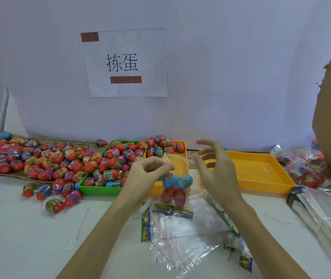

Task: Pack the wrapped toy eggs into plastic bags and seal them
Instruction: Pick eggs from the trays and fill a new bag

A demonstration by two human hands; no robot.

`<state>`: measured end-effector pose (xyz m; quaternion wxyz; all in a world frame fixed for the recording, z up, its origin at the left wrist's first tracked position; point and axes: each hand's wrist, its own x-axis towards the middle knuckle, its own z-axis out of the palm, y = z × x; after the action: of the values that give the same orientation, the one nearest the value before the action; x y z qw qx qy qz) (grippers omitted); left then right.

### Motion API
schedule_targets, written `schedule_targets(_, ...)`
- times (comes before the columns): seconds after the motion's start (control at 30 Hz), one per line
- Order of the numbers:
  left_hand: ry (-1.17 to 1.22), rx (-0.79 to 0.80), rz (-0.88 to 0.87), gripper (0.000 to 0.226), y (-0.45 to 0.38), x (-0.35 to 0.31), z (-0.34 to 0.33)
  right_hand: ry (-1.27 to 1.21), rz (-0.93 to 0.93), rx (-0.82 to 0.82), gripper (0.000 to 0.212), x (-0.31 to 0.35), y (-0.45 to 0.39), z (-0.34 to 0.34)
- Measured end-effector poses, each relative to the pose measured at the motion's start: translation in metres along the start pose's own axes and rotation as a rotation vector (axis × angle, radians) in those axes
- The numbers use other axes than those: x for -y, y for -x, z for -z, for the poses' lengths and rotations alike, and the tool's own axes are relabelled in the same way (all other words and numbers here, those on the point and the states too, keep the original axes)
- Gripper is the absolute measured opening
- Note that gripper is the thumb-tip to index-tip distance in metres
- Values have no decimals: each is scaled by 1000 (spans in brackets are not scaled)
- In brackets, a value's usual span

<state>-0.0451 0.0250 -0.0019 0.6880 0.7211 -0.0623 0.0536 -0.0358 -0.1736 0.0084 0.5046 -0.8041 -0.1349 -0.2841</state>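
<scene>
Clear plastic is catching the light as the left hand (148, 168) is pinching the mouth of a filled bag (175, 186), letting it hang just above the counter (29, 238) so the weight is pulling it straight. Four wrapped toy eggs are sitting inside, two blue eggs (177, 181) over two red eggs (173, 195). At three o'clock from the bag, the right hand (214, 164) is hovering with fingers spread and loose, gripping nothing, probably poised to fold and press the flap shut. Spare empty bags (182, 234) are lying at six o'clock, within easy reach. Loose eggs are heaped in the green tray (100, 190) at nine o'clock, feeding the packing, while the yellow tray (261, 172) at three o'clock is waiting, likely for sealed bags.
</scene>
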Motion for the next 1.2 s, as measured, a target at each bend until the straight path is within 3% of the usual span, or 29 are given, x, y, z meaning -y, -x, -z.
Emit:
schedule_targets(0.07, -14, 28, -25, 17, 2, 0, -3, 180, 254, -9, 16, 6, 4, -4)
schedule_targets(0.13, 9, 59, -26, 16, 4, -1, -6, 295, 369, 29, 12, 10, 8, -11)
schedule_targets(0.43, 15, 73, -78, 15, 7, 1, -12, 268, 269, 121, 12, 5, 10, -15)
schedule_targets(0.63, -156, 104, -173, 16, 5, 4, -10, 151, 189, 190, 7, 6, 3, -3)
schedule_targets(0.8, -252, 109, -226, 15, 6, 3, -12, 163, 235, 241, 5, 4, -1, 4)
schedule_targets(1.07, -269, 67, -209, 18, 6, 3, -12, 289, 406, 180, 3, 3, -1, 2)
schedule_targets(1.2, -261, 90, -209, 37, 7, 1, -13, 307, 416, 106, 4, 7, 2, -1)
